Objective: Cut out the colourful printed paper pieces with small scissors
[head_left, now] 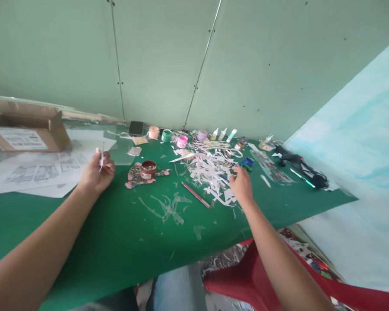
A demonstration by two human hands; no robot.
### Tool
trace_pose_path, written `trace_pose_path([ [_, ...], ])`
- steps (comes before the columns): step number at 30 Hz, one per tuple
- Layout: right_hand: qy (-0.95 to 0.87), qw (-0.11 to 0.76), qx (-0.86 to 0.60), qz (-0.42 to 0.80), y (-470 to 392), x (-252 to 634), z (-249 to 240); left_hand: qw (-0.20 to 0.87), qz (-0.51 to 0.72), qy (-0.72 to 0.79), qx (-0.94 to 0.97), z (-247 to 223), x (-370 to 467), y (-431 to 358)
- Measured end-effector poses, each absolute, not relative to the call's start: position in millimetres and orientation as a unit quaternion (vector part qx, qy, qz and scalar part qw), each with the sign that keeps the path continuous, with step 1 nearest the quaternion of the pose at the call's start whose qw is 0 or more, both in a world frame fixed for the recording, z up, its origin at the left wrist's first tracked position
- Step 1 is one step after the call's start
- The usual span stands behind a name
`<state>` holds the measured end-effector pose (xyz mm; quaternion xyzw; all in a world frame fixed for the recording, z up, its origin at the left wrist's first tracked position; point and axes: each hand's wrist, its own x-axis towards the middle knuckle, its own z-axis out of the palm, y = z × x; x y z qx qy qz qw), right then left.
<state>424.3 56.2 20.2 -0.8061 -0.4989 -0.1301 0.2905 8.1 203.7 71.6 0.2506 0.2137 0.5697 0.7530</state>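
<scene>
My left hand is raised over the left part of the green table, pinching a small thin white piece seen nearly edge-on. At the right edge of a heap of white paper scraps is my right hand, its fingers bent towards the scraps and a blue item; whether its fingertips hold something cannot be made out. Between the hands, an open jar of dark red paint stands on a patterned cutout. A red pencil lies in front of the heap.
An open cardboard box and printed sheets are at the left. Paint jars and small glue bottles line the back by the wall. A black device lies at the right, and a red chair stands below.
</scene>
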Motion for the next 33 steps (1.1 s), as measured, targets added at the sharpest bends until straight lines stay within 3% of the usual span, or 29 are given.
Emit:
trace_pose_path([
  [10,-0.537,0.065,-0.840,-0.047,152.6,481.5,32.0,0.762,0.589,0.210,0.169,68.6,17.9,206.0],
  [15,-0.516,0.019,-0.856,-0.039,163.0,490.9,35.7,0.769,0.580,0.188,0.192,61.3,25.5,212.5],
  [24,-0.430,0.154,-0.888,-0.054,162.6,478.7,71.9,0.777,0.554,0.184,0.236,53.1,24.9,219.8],
  [33,-0.526,0.285,-0.795,0.100,94.9,353.6,92.2,0.772,0.568,0.184,0.219,56.1,23.4,217.3],
])
